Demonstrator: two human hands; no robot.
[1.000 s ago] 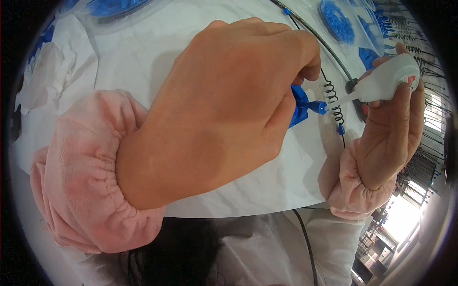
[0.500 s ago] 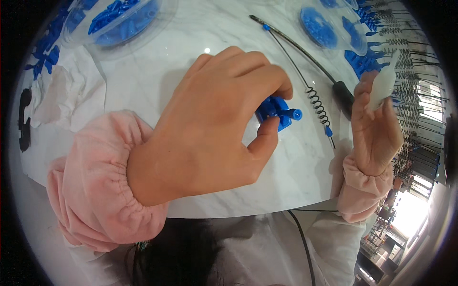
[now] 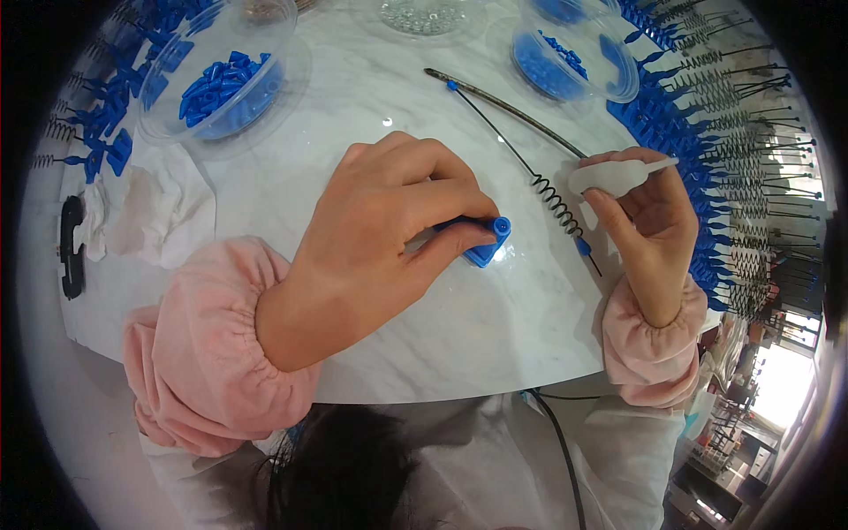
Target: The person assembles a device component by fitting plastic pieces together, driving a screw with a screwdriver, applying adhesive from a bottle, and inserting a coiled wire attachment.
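Observation:
My left hand (image 3: 375,234) is closed around a blue plastic piece (image 3: 484,255) at the middle of the table. A short round tube (image 3: 503,224) of the piece sticks out past my thumb and fingertips; the rest is under the hand. In my right hand (image 3: 654,234) is a small white squeeze bottle (image 3: 609,179), tilted on its side. Its thin nozzle points right, away from the blue piece. Between the hands lies a black wire with a coiled spring (image 3: 552,202) and blue tips. Beside it is a long thin metal rod (image 3: 508,108), its far end hidden behind my right hand.
Clear round tubs of small blue parts stand at the far left (image 3: 152,124) and far right (image 3: 629,81). Crumpled white paper (image 3: 163,208) lies on the left. Blue pieces with springs (image 3: 685,132) crowd the right edge. A black cable (image 3: 558,433) hangs by the near edge.
The view has shifted a little. My left fingers now cover more of the blue piece. My right hand has come nearer the spring, and the bottle has tipped from upright to sideways.

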